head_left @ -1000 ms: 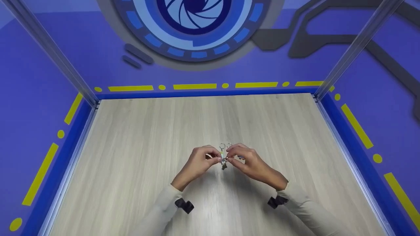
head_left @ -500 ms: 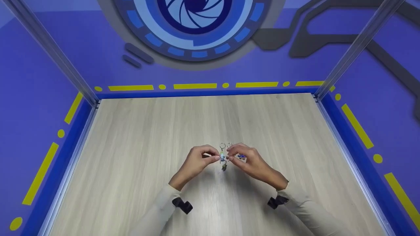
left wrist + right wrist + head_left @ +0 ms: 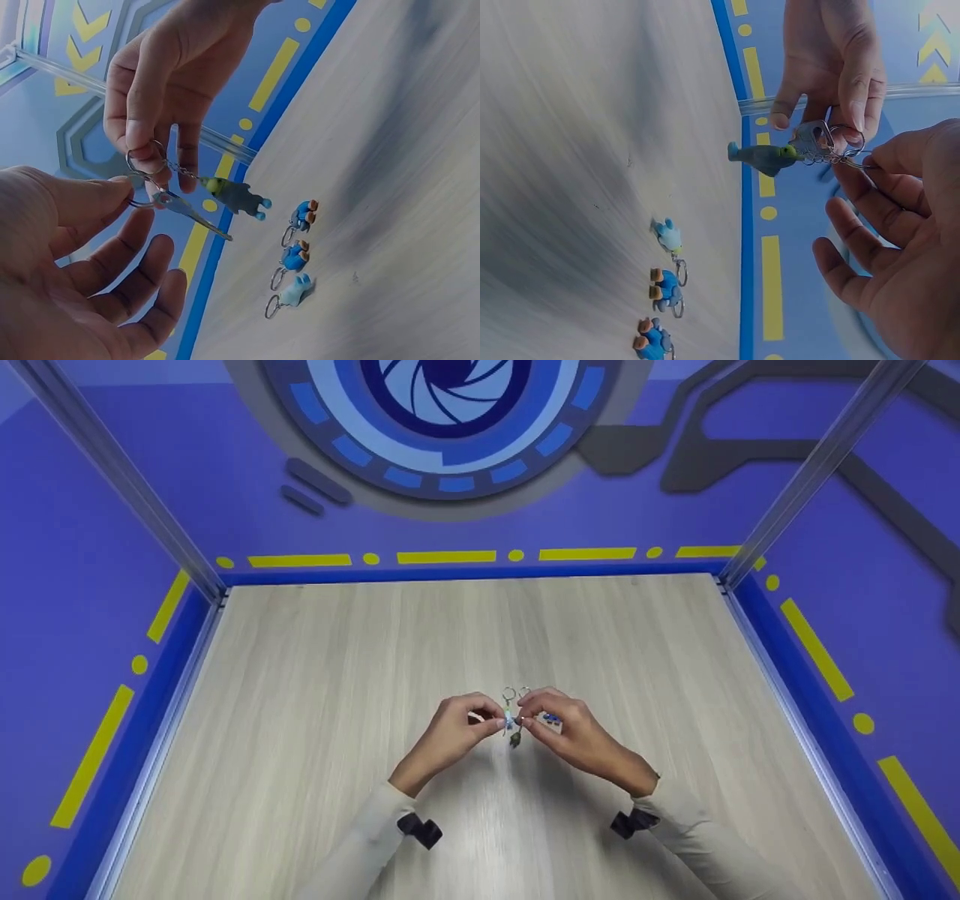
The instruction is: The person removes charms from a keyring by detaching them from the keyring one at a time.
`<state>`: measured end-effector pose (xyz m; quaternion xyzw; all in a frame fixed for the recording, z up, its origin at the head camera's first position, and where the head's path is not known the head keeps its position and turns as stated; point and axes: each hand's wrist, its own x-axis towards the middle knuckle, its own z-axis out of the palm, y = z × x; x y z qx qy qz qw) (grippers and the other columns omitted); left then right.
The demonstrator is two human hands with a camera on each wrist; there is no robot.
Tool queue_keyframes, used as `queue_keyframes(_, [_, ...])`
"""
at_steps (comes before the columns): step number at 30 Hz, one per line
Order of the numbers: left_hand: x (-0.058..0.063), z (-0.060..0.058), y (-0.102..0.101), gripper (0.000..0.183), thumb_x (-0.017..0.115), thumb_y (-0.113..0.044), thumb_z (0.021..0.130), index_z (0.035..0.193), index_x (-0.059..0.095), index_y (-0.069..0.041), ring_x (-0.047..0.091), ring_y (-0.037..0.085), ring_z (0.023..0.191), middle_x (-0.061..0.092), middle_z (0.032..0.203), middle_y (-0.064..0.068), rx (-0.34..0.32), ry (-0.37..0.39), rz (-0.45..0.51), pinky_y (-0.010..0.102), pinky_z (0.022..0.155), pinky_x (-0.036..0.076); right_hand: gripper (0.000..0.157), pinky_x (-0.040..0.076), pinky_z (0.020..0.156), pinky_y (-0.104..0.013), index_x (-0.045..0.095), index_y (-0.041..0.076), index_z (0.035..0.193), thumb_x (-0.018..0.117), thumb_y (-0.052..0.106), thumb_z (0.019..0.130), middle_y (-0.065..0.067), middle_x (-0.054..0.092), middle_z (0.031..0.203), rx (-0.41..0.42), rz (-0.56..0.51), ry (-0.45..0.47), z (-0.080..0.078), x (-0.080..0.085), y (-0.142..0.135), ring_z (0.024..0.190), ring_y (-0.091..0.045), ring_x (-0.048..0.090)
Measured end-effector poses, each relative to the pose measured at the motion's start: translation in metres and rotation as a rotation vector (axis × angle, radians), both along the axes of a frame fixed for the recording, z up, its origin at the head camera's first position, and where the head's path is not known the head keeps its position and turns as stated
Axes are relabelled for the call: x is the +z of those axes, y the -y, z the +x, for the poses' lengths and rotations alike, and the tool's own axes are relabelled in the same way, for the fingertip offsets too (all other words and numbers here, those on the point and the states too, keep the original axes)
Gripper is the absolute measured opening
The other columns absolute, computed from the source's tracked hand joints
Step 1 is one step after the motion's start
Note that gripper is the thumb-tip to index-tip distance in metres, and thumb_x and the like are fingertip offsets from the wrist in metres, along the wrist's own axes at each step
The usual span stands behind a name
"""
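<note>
Both hands are held close together over the table. My left hand pinches, between thumb and index finger, a small ring joined to a flat silver metal piece with an opening at one end. My right hand pinches the split ring of a keychain. From its short chain hangs a grey-green figure with a yellow-green head and light-blue feet. The two rings meet and overlap at the fingertips. In the right wrist view the figure points away from the hands, beside the metal piece.
Beyond the hands, a pale-blue figure keychain and two blue ones with brown feet lie in a row on the wood-grain table. Blue panels with metal posts bound the table at the back and sides.
The left hand shifts slightly left, then back right toward the right hand. The hanging figure swings and turns a little. Both hands keep their pinch.
</note>
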<state>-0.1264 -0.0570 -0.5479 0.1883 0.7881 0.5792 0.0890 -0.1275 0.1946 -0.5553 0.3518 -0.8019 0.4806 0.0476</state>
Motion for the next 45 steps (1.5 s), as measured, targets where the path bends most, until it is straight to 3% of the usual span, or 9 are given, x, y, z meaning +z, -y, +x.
queue_keyframes(6, [0.002, 0.000, -0.002, 0.007, 0.079, -0.011, 0.102, 0.104, 0.080, -0.004, 0.070, 0.014, 0.095, 0.078, 0.100, -0.002, -0.015, -0.018, -0.027, 0.046, 0.090, 0.060, 0.009, 0.060, 0.093, -0.042, 0.076, 0.009, 0.103, 0.074, 0.000, 0.104, -0.008, 0.075, 0.125, 0.007, 0.026, -0.047, 0.001, 0.000, 0.001, 0.121, -0.033, 0.071])
queue_keyframes(18, [-0.001, -0.003, -0.002, 0.007, 0.080, -0.012, 0.101, 0.102, 0.081, -0.004, 0.070, 0.012, 0.094, 0.079, 0.102, 0.002, -0.020, -0.021, -0.026, 0.048, 0.092, 0.060, 0.007, 0.059, 0.100, -0.043, 0.077, 0.008, 0.104, 0.074, 0.001, 0.104, -0.005, 0.075, 0.123, 0.009, 0.045, -0.051, -0.001, -0.001, -0.002, 0.123, -0.032, 0.069])
queue_keyframes(23, [-0.005, -0.003, 0.000, 0.006, 0.081, -0.009, 0.100, 0.102, 0.082, -0.003, 0.071, 0.013, 0.096, 0.080, 0.103, 0.004, -0.012, -0.010, 0.021, 0.049, 0.092, 0.060, 0.005, 0.059, 0.099, -0.044, 0.076, 0.006, 0.104, 0.074, 0.001, 0.104, -0.005, 0.075, 0.122, 0.016, 0.039, -0.054, -0.002, -0.004, -0.004, 0.122, -0.033, 0.069])
queue_keyframes(30, [-0.008, -0.003, -0.001, 0.008, 0.079, -0.001, 0.100, 0.099, 0.080, -0.009, 0.072, 0.014, 0.095, 0.080, 0.101, 0.003, 0.014, 0.008, 0.069, 0.039, 0.090, 0.060, 0.006, 0.059, 0.102, -0.043, 0.076, 0.006, 0.103, 0.073, 0.001, 0.105, -0.006, 0.076, 0.123, -0.001, 0.020, 0.010, 0.000, -0.001, -0.005, 0.124, -0.034, 0.070])
queue_keyframes(35, [-0.007, -0.002, -0.001, 0.004, 0.079, -0.006, 0.101, 0.103, 0.080, -0.002, 0.071, 0.015, 0.095, 0.079, 0.101, 0.002, 0.002, 0.006, 0.035, 0.046, 0.091, 0.060, 0.005, 0.059, 0.103, -0.042, 0.076, 0.007, 0.104, 0.073, 0.003, 0.105, -0.006, 0.075, 0.126, -0.015, 0.011, 0.045, 0.002, 0.001, -0.004, 0.124, -0.033, 0.071])
queue_keyframes(45, [-0.006, -0.002, -0.002, 0.008, 0.078, -0.008, 0.102, 0.105, 0.079, -0.001, 0.070, 0.013, 0.092, 0.079, 0.100, 0.001, -0.025, -0.029, -0.020, 0.045, 0.089, 0.059, 0.010, 0.060, 0.100, -0.045, 0.074, 0.009, 0.102, 0.075, -0.002, 0.102, -0.005, 0.076, 0.120, 0.007, 0.046, -0.072, 0.000, 0.000, -0.001, 0.122, -0.033, 0.070])
